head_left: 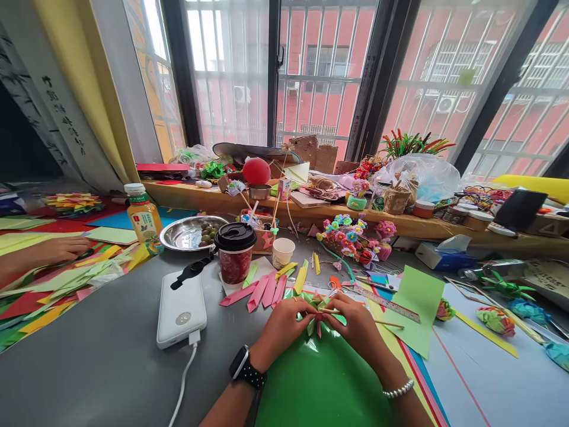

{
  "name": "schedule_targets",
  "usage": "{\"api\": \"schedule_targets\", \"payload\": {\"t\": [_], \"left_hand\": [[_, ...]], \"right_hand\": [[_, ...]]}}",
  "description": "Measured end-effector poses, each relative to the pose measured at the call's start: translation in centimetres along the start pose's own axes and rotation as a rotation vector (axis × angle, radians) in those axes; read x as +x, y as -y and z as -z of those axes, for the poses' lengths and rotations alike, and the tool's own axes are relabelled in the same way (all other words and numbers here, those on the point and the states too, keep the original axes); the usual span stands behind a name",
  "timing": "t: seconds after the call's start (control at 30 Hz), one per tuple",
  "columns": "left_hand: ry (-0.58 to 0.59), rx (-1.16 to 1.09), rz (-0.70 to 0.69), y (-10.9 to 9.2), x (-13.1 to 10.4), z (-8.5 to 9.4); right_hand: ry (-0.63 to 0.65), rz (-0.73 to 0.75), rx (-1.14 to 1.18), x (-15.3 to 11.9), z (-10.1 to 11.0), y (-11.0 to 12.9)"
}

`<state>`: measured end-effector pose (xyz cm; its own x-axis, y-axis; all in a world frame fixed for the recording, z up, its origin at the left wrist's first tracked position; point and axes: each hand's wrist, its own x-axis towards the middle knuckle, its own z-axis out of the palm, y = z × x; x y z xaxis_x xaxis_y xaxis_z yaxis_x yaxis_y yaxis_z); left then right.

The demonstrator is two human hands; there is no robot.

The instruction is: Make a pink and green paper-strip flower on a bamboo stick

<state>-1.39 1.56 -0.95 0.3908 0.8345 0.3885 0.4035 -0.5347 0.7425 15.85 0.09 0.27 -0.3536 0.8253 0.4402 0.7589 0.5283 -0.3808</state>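
Note:
Both hands meet over a green glossy surface (324,379) at the table's front edge. Between them is a small folded paper flower (319,331) with green and pink petals. My left hand (287,326), with a black watch at the wrist, pinches the flower's left side. The fingers of my right hand (355,325), below a beaded bracelet, close on its right side near a thin stick (391,324). Folded pink paper strips (262,292) lie left of the flower, with yellow strips (301,277) just behind. A light green sheet (415,302) lies to the right.
A white power bank (181,308) with a cable, a lidded cup (235,255), a paper cup (283,252) and a metal plate (186,233) stand left. Another person's hand (57,249) rests at far left. Finished paper flowers (495,320) lie right.

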Motion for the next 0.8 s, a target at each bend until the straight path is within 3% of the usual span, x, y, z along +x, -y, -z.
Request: {"api": "schedule_targets", "payload": {"t": [0.8], "left_hand": [[0.017,0.124,0.007,-0.50,0.07,-0.22]], "right_hand": [[0.058,-0.062,-0.043,0.07,-0.50,0.10]]}}
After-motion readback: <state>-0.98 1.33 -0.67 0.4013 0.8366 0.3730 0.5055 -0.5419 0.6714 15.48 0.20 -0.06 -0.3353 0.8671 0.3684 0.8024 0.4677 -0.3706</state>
